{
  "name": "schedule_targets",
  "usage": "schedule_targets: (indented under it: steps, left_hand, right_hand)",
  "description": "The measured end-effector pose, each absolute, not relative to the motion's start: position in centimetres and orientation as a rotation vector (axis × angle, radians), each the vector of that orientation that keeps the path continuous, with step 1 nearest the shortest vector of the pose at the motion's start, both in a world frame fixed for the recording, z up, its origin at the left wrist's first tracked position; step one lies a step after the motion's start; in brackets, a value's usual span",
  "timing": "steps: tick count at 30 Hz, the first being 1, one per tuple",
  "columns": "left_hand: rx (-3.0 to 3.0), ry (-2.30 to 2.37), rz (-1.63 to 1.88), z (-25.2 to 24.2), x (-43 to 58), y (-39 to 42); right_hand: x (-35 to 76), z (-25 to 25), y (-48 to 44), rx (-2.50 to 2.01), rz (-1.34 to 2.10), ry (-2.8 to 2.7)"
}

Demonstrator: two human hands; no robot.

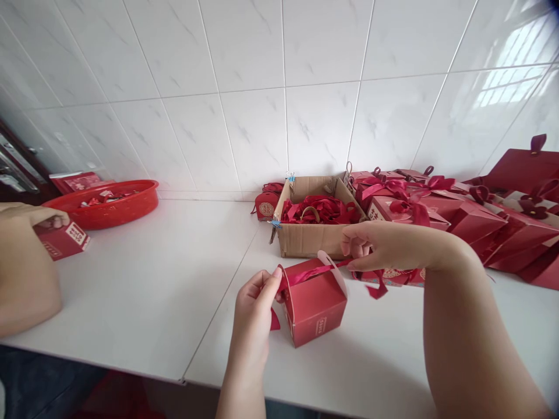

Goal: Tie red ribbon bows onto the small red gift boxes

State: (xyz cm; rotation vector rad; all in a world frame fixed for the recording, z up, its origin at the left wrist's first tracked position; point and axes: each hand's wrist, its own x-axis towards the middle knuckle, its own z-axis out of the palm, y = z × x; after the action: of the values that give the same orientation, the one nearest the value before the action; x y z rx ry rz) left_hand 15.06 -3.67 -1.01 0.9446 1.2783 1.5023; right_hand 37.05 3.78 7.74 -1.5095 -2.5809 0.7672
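A red gift box (317, 311) with a rounded handle flap at each end stands on the white table before me. Across its top, through the flaps, runs a red ribbon (311, 273). My left hand (261, 291) is closed at the left flap, thumb and fingers pinching the ribbon there; a short tail hangs below it. My right hand (367, 245) pinches the ribbon beyond the right flap, its loose end dangling over the table. Just behind the box is an open cardboard carton (312, 240) filled with red ribbons (321, 208).
Many red boxes with bows (474, 224) crowd the right side along the tiled wall. A small red box (266, 205) sits left of the carton. At far left, another person's hand (55, 221) holds a red box (65, 240) near a red plastic basin (117, 212).
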Motion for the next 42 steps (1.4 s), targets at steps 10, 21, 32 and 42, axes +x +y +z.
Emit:
schedule_targets:
  steps: [10, 21, 32, 42]
  left_hand:
    - [0.897, 0.922, 1.658, -0.5, 14.6, -4.5]
    - [0.894, 0.680, 1.682, -0.3, 14.0, -4.8]
    - [0.799, 0.963, 1.874, 1.9, 14.8, -5.6]
    - [1.756, 1.145, 1.044, 10.5, 14.2, -3.7]
  right_hand:
    - [36.6, 8.2, 3.4, -1.555, 0.815, -2.616]
    - [37.5, 8.4, 3.1, -1.594, 0.831, -2.537]
    - [37.5, 9.6, 1.9, -1.316, 1.059, -2.308]
    - [39.6, 10.3, 2.3, -0.841, 1.275, -2.310]
